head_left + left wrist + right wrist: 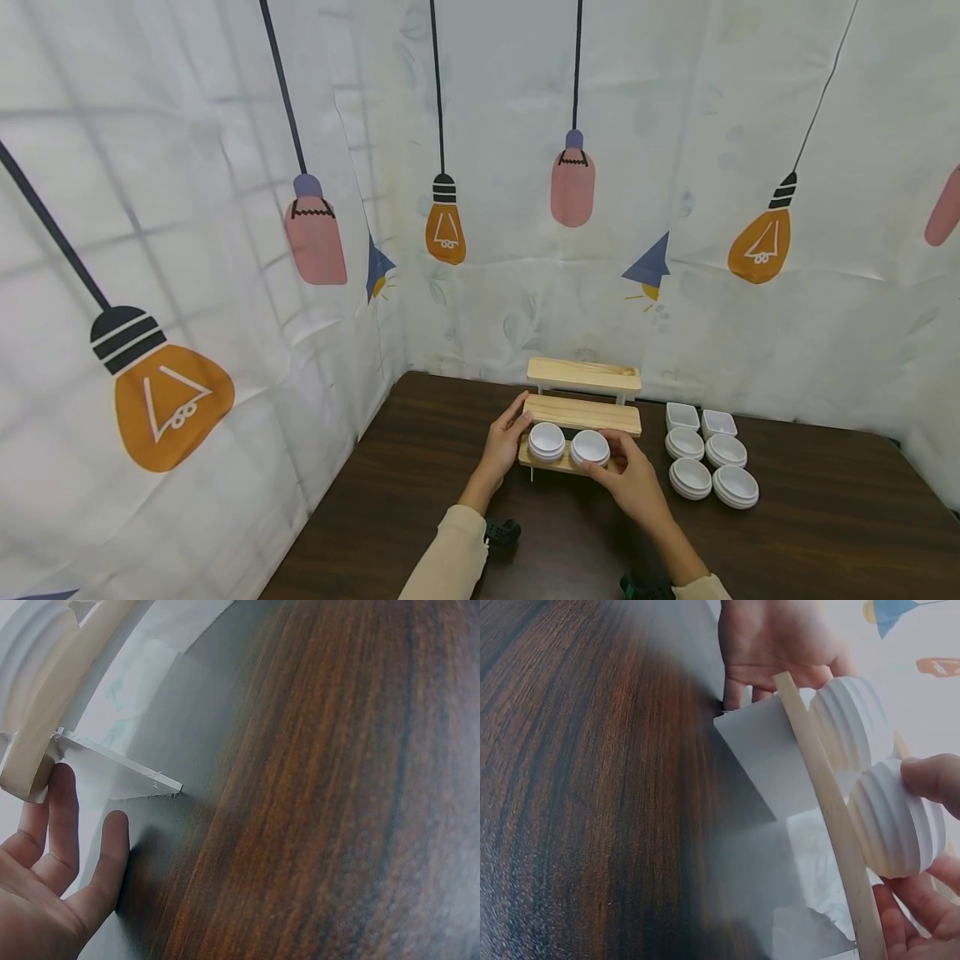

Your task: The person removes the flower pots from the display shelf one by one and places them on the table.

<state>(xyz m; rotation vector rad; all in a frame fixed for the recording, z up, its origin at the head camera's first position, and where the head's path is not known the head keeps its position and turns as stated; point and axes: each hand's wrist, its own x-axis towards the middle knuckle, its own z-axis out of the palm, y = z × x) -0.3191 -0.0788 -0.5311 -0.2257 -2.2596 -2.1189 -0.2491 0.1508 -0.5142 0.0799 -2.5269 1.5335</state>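
Note:
A stepped stand with light wooden shelves (581, 412) and clear supports is near the back of the table. Two round white ribbed bowls sit on its lowest shelf (67, 690). My left hand (501, 446) is at the stand's left end; in the left wrist view its fingertips (63, 776) touch the lowest shelf's end, with fingers fairly straight. My right hand (633, 479) pinches the right bowl (892, 817) between thumb and fingers, and the bowl touches or nearly touches the shelf. The left bowl (547, 442) stands beside it, close to my left hand.
Right of the stand, two square white dishes (682, 416) and several round white bowls (735, 485) stand in two columns on the dark wooden table (817, 508). A white printed curtain (495, 317) hangs behind and along the left side.

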